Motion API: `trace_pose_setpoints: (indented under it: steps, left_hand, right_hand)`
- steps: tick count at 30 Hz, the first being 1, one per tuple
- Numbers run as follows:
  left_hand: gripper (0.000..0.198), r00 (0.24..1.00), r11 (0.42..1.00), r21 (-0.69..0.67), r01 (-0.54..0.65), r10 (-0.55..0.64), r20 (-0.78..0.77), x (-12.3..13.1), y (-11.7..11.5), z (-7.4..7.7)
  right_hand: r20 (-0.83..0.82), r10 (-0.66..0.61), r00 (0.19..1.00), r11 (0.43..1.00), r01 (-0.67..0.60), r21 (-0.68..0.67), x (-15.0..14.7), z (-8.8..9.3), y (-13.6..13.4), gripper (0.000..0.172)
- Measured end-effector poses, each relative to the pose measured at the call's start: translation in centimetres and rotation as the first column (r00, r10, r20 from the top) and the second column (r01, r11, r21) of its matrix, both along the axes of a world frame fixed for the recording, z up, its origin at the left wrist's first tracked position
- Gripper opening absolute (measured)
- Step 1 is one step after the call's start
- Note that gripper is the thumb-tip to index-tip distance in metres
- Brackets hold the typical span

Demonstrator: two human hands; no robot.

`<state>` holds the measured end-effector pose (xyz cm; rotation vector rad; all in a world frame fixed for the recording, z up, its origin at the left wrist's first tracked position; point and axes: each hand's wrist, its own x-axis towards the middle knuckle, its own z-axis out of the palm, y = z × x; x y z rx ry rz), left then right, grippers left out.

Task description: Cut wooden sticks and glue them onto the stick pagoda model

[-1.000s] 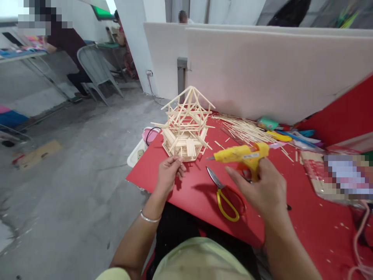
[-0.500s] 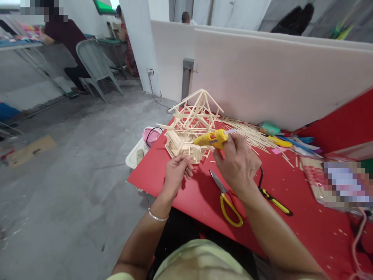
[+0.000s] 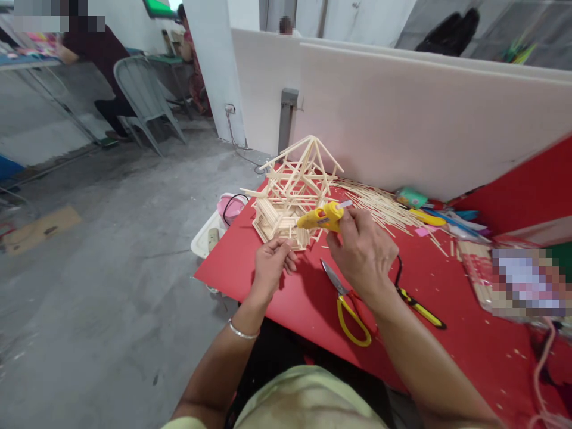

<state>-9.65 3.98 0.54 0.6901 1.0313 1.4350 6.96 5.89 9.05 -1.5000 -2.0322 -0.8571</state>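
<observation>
A model built of thin wooden sticks [image 3: 308, 173], with a pointed open-frame roof and a many-sided base, stands on the red table. My right hand [image 3: 364, 250] is wrapped round a yellow hot glue gun [image 3: 319, 218]; its nozzle points left, over the front of the base. A whitish glue stick [image 3: 345, 204] pokes out of its back end. At the model's front edge, my left hand [image 3: 271, 265] is closed in a pinch, thumb against forefinger. What lies between those fingertips is too small to make out. Scissors [image 3: 353, 319] with yellow and red handles lie below my right hand.
Loose wooden sticks [image 3: 379, 205] are spread behind the glue gun. A yellow-black cutter knife [image 3: 422, 308] lies right of the scissors, near plastic-wrapped packs [image 3: 478, 274]. A pale board [image 3: 402, 119] stands behind the table. At left, a person [image 3: 96, 53] sits by a chair [image 3: 143, 89].
The glue gun has tipped and shifted slightly left and down, its nozzle lower against the front of the base. My left hand stays in nearly the same place, still pinched.
</observation>
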Motion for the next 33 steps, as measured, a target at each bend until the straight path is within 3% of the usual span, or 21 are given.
trace_pose_setpoints:
  steps: [24, 33]
  left_hand:
    - [0.030, 1.000, 1.000, -0.015, 0.004, -0.004, -0.011, 0.25, 0.30, 0.11]
    - [0.034, 1.000, 1.000, 0.003, 0.002, -0.002, 0.003, 0.59, 0.80, -0.11]
  right_hand:
    - [0.002, -0.015, 1.000, 1.000, 0.015, -0.013, -0.11, 0.13, -0.15, 0.031]
    - [-0.017, -0.005, 1.000, 1.000, 0.005, -0.020, -0.02, 0.02, 0.23, 0.039]
